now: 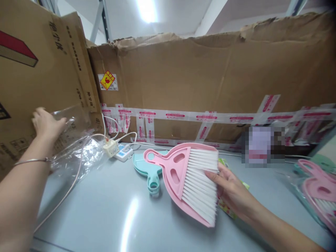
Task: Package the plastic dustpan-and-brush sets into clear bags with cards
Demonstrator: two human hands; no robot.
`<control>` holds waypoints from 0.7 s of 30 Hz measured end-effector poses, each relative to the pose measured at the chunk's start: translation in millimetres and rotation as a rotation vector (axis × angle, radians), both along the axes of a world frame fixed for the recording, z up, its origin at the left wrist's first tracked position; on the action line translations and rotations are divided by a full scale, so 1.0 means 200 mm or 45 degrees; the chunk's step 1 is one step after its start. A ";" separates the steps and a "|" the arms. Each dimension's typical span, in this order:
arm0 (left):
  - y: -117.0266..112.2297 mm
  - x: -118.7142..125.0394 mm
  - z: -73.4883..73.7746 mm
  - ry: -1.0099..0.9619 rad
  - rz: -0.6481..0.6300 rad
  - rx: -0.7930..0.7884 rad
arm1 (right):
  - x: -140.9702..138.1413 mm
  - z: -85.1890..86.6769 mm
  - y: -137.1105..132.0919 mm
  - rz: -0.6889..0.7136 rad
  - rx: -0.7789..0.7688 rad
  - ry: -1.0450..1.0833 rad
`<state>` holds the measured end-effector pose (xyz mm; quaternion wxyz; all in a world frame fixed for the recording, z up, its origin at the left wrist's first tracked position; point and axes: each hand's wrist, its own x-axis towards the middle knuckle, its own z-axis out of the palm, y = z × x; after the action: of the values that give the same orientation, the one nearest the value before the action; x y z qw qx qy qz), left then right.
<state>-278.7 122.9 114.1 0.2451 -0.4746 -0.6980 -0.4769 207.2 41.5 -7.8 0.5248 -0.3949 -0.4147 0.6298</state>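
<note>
My right hand (231, 190) grips a pink dustpan (172, 196) with a white-bristled brush (201, 182) nested in it, thumb on the bristles and the other fingers hidden behind. The set is tilted above the table, its handle pointing left. Behind it, a mint-green dustpan set (151, 171) lies on the table. At the far left, my left hand (47, 126) is raised with thumb and fingers apart. A clear plastic bag (89, 157) is just beside and below it; whether they touch is unclear.
A white power strip (123, 153) with a plug adapter (110, 148) and cables is at the back left. Large cardboard boxes (168, 77) wall off the table (105, 210). More pink and green dustpans (319, 187) lie at right. A green-yellow packet (227, 208) is partly behind my right hand.
</note>
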 end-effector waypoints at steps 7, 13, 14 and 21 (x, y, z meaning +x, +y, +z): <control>-0.24 0.84 -0.13 0.025 -0.786 -0.256 | -0.01 -0.01 -0.02 -0.012 -0.035 0.220; -0.31 1.14 -0.34 -0.601 -1.994 -0.951 | -0.06 -0.02 -0.05 0.047 -0.068 0.350; -0.31 1.17 -0.38 -0.728 -2.089 -0.856 | -0.06 -0.02 -0.06 0.096 -0.076 0.317; -0.34 1.22 -0.51 -0.886 -2.176 -0.437 | -0.03 -0.02 -0.05 -0.400 0.353 -0.334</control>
<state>-35.5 55.0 12.8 -0.4842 -0.6867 -0.2077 -0.5008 200.9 32.2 -11.2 0.6072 -0.4573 -0.4952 0.4208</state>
